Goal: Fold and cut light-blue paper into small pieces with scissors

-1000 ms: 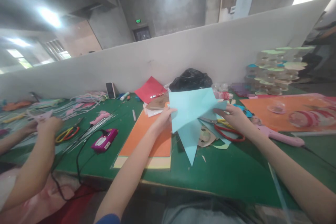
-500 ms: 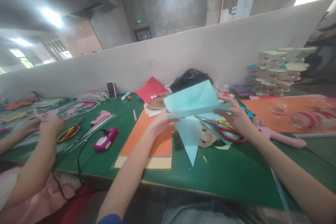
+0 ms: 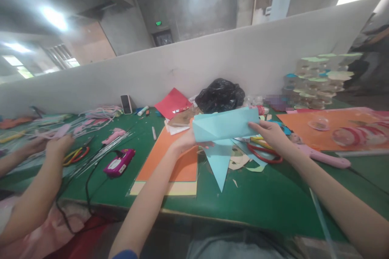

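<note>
The folded light-blue paper (image 3: 226, 124) is held up over the green surface (image 3: 258, 206), one end in each hand. The left hand (image 3: 186, 139) grips its left end, with fingertips showing below the lower edge, so that end seems supported from behind and beneath. The right hand (image 3: 269, 131) pinches the right end narrowly between thumb and fingers. Holding it at both ends probably keeps the layers together and the broad face flat between the hands; a thin edge of another layer shows along the top.

Just below, a pointed light-blue piece (image 3: 219, 164) has its tip toward the person. Its upper part is hidden behind the held paper, so whether the two touch cannot be told. To the right, scissors with red and yellow handles (image 3: 264, 156) lie among paper scraps (image 3: 238, 160), near the right hand and likely there for easy reach. A pink glue gun (image 3: 328, 157) lies farther right, under the right forearm's side of the workspace. Orange sheets (image 3: 170, 162) lie stacked over paler ones beneath the left forearm, their edges roughly aligned, which likely keeps them tidy. Beyond the held paper, a black plastic bag (image 3: 220, 95) sits against the partition (image 3: 146, 73).
</note>
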The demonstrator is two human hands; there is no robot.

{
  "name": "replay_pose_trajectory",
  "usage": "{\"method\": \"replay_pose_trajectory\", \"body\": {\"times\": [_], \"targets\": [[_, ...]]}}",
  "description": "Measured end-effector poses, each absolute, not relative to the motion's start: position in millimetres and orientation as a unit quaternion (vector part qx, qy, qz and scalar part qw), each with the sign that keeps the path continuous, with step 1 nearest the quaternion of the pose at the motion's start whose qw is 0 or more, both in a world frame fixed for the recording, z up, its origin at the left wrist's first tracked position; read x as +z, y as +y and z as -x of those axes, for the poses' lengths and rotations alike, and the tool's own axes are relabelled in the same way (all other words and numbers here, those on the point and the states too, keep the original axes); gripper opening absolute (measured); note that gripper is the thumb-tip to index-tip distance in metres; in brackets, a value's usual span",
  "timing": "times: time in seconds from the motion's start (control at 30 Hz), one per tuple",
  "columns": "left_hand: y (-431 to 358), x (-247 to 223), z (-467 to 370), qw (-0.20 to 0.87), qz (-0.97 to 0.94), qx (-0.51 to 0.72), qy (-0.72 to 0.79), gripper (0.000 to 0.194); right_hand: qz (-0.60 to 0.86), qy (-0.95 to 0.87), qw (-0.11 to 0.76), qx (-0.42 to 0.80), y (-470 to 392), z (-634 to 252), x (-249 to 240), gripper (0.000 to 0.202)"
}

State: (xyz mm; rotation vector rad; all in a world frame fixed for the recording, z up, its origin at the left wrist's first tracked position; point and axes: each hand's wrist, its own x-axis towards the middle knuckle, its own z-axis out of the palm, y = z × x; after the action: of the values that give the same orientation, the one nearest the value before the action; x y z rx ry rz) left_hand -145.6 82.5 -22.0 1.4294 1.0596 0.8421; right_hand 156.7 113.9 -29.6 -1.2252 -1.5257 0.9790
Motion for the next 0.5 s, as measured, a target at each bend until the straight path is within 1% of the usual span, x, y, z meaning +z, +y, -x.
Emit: {"method": "replay_pose_trajectory", "body": {"times": [0.07, 0.17, 0.2, 0.3, 0.37, 0.4, 0.5], "targets": [[83.3, -22.9, 145.4, 0.549, -0.606, 0.361, 0.449, 0.040, 0.504, -0.620, 0.453, 0.396, 112.8, -156.6, -29.7, 0.037], [85.5, -22.1, 143.0, 0.543, -0.571, 0.419, 0.451, 0.043, 0.503, -0.640, 0.451, 0.366, 112.6, -155.9, -32.5, 0.038], [86.0, -20.9, 141.8, 0.552, -0.548, 0.443, 0.445, 0.047, 0.501, -0.647, 0.453, 0.354, 112.6, -155.4, -33.6, 0.039], [85.6, -15.3, 138.2, 0.598, -0.490, 0.484, 0.410, 0.067, 0.511, -0.649, 0.464, 0.320, 113.3, -153.1, -36.6, 0.044], [83.4, -11.9, 135.6, 0.604, -0.476, 0.506, 0.392, 0.074, 0.525, -0.634, 0.476, 0.310, 114.8, -151.8, -38.4, 0.049], [81.9, -10.9, 134.1, 0.596, -0.474, 0.519, 0.388, 0.074, 0.531, -0.625, 0.482, 0.308, 116.0, -151.5, -39.4, 0.051], [78.6, -12.3, 127.6, 0.545, -0.495, 0.537, 0.412, 0.064, 0.548, -0.595, 0.499, 0.310, 121.1, -152.7, -42.7, 0.058]]}}
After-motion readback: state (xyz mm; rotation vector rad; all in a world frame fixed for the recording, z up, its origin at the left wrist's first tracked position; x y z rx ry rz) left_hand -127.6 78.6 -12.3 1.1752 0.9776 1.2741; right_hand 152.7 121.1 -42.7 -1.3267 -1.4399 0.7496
